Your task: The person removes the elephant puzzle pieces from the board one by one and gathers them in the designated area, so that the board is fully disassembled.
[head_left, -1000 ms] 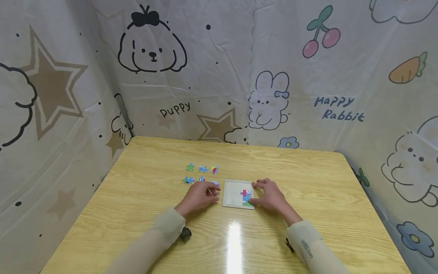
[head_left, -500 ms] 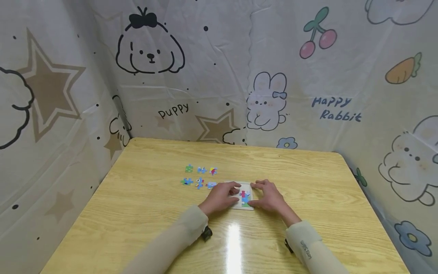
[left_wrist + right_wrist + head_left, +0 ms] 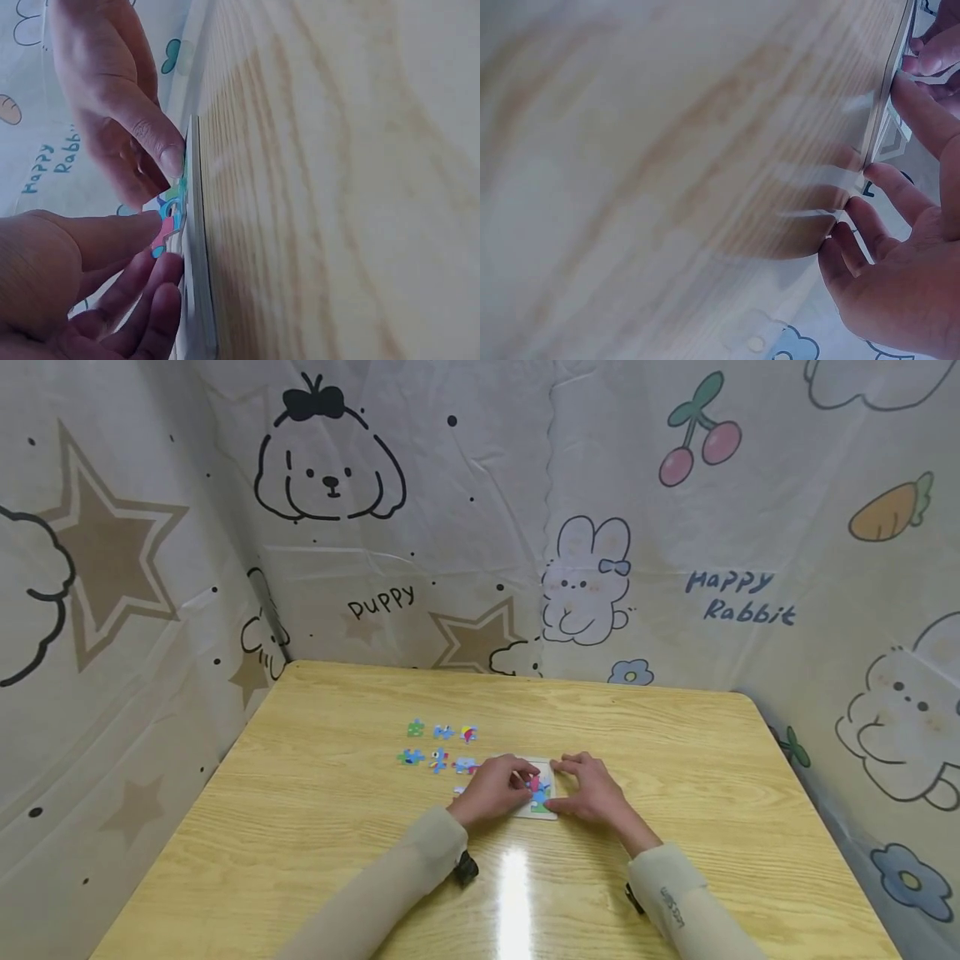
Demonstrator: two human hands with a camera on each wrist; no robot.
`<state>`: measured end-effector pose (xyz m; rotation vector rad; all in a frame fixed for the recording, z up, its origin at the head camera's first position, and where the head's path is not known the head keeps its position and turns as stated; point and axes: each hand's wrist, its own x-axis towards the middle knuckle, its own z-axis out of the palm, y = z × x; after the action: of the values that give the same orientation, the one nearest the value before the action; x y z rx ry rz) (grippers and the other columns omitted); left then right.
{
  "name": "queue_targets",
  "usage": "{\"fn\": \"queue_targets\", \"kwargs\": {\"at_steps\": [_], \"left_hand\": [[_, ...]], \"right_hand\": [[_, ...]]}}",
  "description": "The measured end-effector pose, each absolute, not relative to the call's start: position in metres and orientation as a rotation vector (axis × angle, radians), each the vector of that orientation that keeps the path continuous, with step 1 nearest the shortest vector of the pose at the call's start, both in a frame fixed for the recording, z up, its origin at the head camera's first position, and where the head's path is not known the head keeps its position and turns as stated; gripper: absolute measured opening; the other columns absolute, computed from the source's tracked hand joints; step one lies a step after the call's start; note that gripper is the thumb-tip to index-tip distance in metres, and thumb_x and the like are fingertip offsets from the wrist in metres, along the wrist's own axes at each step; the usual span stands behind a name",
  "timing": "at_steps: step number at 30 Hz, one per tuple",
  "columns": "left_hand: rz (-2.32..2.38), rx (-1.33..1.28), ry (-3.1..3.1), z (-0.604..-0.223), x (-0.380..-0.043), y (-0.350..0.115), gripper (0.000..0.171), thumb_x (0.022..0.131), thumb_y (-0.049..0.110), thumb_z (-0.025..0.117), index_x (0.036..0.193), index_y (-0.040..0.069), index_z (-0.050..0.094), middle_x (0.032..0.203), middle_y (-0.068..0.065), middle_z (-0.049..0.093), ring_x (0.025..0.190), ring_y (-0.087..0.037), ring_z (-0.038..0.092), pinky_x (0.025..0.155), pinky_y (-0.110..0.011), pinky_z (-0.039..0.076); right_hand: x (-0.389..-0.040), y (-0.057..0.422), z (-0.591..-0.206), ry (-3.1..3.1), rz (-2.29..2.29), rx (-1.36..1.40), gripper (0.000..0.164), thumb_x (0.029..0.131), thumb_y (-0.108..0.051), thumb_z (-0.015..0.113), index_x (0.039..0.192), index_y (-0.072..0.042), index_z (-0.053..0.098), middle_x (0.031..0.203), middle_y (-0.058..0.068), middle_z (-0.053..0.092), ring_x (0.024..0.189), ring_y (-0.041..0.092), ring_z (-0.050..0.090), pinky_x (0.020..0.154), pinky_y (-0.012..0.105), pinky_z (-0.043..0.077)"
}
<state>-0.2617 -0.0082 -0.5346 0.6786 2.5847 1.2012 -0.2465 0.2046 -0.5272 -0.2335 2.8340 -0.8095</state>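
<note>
A pale square puzzle tray [image 3: 543, 816] lies on the table with joined blue and green jigsaw pieces [image 3: 538, 802] in its near right corner. My left hand [image 3: 497, 789] reaches over the tray's left part and pinches a pink and blue jigsaw piece [image 3: 166, 228] between thumb and fingers. That piece looks tilted up from the tray in the left wrist view. At the tray's right side is my right hand [image 3: 592, 789], thumb on the near right edge and index finger by the far right corner. Its other fingertips [image 3: 829, 244] touch the tabletop. The left hand hides much of the tray.
Several loose jigsaw pieces lie in two rows left of the tray, among them a green one [image 3: 416, 727] and a red and yellow one [image 3: 468, 733]. Another piece [image 3: 459, 790] shows partly beside the left hand. Printed curtains [image 3: 480, 527] stand behind the wooden table [image 3: 337, 827].
My left hand has moved right, from beside the tray to over it, and now pinches the pink and blue jigsaw piece. The right hand has stayed at the tray's right edge.
</note>
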Motion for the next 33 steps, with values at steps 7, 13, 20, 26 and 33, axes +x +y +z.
{"fn": "queue_targets", "kwargs": {"at_steps": [7,13,20,26,33], "left_hand": [[1.171,0.695,2.632,-0.534,-0.265,-0.002,0.033,0.086,0.005,0.083,0.118,0.007,0.078,0.099,-0.002,0.071,0.085,-0.010,0.066,0.077,-0.022,0.055],[1.172,0.693,2.622,-0.539,-0.270,-0.001,0.036,0.083,0.009,0.088,0.118,0.007,0.079,0.094,0.000,0.072,0.081,-0.006,0.063,0.075,-0.020,0.053],[1.188,0.686,2.580,-0.539,-0.272,-0.002,0.034,0.084,0.010,0.087,0.117,0.005,0.079,0.092,0.000,0.076,0.077,-0.003,0.062,0.075,-0.021,0.054],[1.201,0.671,2.571,-0.539,-0.272,-0.002,0.032,0.084,0.009,0.087,0.115,0.005,0.079,0.089,0.001,0.074,0.075,-0.002,0.061,0.074,-0.021,0.053],[1.179,0.647,2.591,-0.539,-0.272,-0.001,0.028,0.086,0.012,0.085,0.114,0.007,0.079,0.089,0.002,0.072,0.076,-0.003,0.059,0.075,-0.021,0.052]], "right_hand": [[-0.246,0.205,-0.529,2.837,-0.812,-0.231,0.069,0.086,-0.032,0.086,0.146,-0.009,0.060,0.156,0.018,0.046,0.142,0.044,0.039,0.111,0.064,0.040],[-0.246,0.206,-0.530,2.839,-0.820,-0.225,0.069,0.086,-0.032,0.087,0.146,-0.009,0.060,0.156,0.017,0.047,0.140,0.043,0.040,0.109,0.063,0.042],[-0.246,0.206,-0.530,2.840,-0.815,-0.224,0.070,0.085,-0.032,0.087,0.146,-0.009,0.060,0.156,0.017,0.047,0.140,0.043,0.040,0.110,0.062,0.042],[-0.246,0.206,-0.530,2.839,-0.817,-0.225,0.071,0.085,-0.031,0.087,0.146,-0.009,0.060,0.157,0.018,0.046,0.141,0.043,0.040,0.111,0.063,0.041],[-0.247,0.205,-0.530,2.835,-0.818,-0.225,0.070,0.085,-0.031,0.087,0.146,-0.010,0.060,0.157,0.017,0.046,0.142,0.043,0.039,0.111,0.064,0.040]]}}
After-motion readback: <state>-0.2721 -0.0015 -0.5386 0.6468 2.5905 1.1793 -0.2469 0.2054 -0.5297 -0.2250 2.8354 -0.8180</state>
